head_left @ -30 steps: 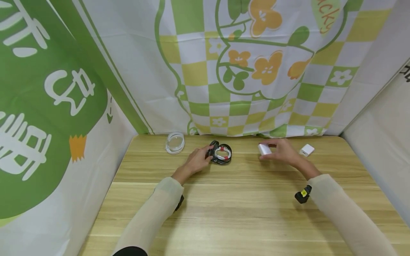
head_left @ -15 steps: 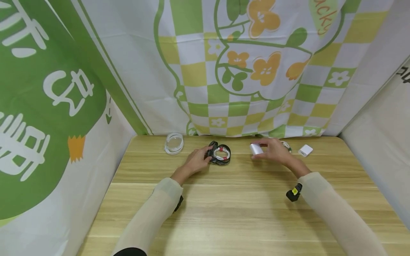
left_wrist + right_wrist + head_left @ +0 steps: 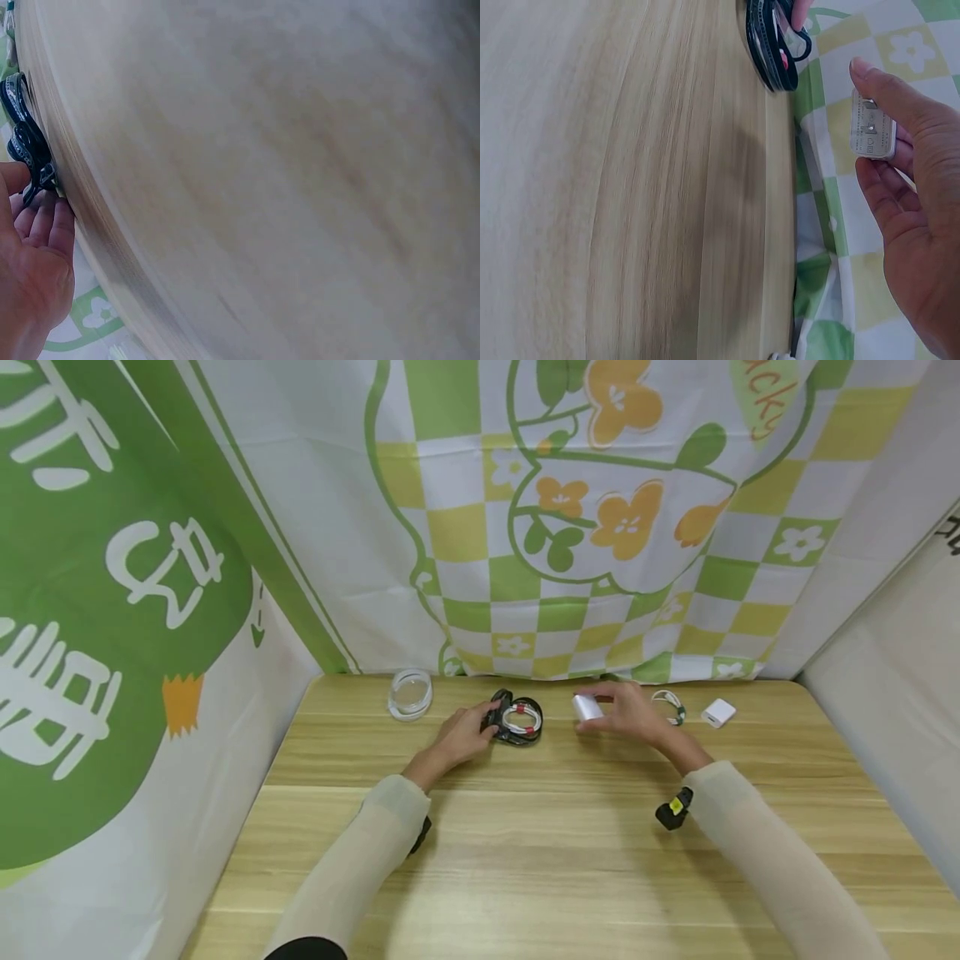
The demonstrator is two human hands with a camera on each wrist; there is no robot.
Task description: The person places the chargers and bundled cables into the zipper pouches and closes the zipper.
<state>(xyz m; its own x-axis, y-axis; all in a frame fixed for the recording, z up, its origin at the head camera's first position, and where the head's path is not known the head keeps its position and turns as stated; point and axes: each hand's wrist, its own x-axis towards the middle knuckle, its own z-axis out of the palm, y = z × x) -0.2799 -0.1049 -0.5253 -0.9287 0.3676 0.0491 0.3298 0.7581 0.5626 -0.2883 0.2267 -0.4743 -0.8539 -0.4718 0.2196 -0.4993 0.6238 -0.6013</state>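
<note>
In the head view my left hand (image 3: 459,737) pinches the near side of a coiled black cable (image 3: 504,733) on the table. A ring of white cable (image 3: 522,720) with red bands lies within the black coil. My right hand (image 3: 628,714) holds a white plug-in charger (image 3: 587,707) between thumb and fingers, to the right of the coil. Its two metal prongs face the camera in the right wrist view, where the charger (image 3: 871,135) is gripped above the table edge. The left wrist view shows thumb and fingers on the black cable (image 3: 28,142).
A loop of clear-white cable (image 3: 410,695) lies left of my left hand. Past my right wrist are a small white cable loop with a dark green part (image 3: 670,706) and another white charger (image 3: 718,713). A patterned cloth (image 3: 525,618) hangs behind the wooden table (image 3: 525,860).
My right hand has moved left with the charger, toward the black coil, uncovering the small cable loop behind it. The left hand stays on the black cable.
</note>
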